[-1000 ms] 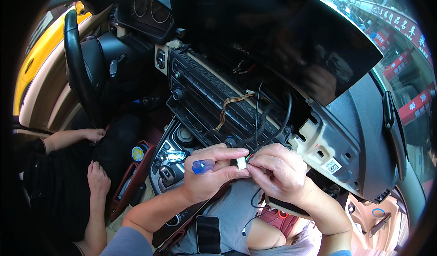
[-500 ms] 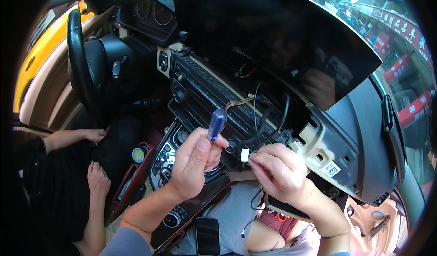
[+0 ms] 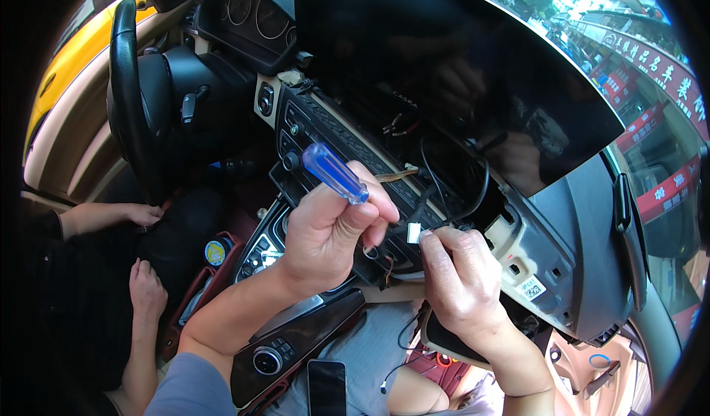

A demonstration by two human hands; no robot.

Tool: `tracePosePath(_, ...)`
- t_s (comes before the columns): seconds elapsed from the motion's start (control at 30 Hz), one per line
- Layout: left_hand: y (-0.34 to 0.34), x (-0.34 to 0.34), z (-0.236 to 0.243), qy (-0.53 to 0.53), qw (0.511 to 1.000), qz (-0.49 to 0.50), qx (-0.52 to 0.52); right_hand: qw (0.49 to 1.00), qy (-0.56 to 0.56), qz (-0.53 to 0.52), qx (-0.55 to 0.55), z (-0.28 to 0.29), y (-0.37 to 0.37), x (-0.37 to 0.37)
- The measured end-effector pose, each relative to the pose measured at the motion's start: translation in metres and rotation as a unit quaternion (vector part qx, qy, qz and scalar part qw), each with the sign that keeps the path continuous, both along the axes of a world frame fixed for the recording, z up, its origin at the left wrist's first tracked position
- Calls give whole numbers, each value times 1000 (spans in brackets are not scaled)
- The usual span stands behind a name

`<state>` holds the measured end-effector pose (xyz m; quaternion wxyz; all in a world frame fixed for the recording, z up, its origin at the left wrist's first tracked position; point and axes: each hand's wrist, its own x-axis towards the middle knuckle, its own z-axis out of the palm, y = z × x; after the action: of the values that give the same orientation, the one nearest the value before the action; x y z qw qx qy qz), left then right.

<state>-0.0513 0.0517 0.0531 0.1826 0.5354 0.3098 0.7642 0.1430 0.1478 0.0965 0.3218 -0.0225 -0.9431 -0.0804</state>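
My left hand (image 3: pixel 322 238) is closed around a screwdriver (image 3: pixel 336 173) with a clear blue handle, its butt end pointing up and left. The shaft is hidden by my fingers. A little to the right, my right hand (image 3: pixel 464 279) pinches a small white plug connector (image 3: pixel 413 232) between thumb and fingertips. The two hands are close together but apart, in front of the car's centre dash panel (image 3: pixel 294 129). Brown wires (image 3: pixel 398 175) come out of the dash opening behind them, and a black cable (image 3: pixel 482 194) loops beside these.
A large black screen (image 3: pixel 444 68) leans across the dash top. To the left are a steering wheel (image 3: pixel 127 98) and a seated person in black (image 3: pixel 89 290), hands low. A phone (image 3: pixel 327 386) rests on my lap. An exposed dash frame (image 3: pixel 543 249) lies right.
The screwdriver has tipped from nearly upright to leaning left as my left hand turned and moved up. My right hand and the white connector have shifted slightly right and up.
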Motion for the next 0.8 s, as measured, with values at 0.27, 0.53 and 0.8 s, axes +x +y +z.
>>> tracePosePath(0.27, 11, -7, -12, 131, 991, -10, -20, 999, 13, 14, -37, -2, 7, -1)
tracePosePath(0.53, 15, -12, -17, 179, 984, 1, 13, 999, 9, 5, -34, -2, 7, -4)
tracePosePath(0.8, 19, -9, -23, 171, 985, -1, 39, 999, 4, 9, -39, -1, 7, -4)
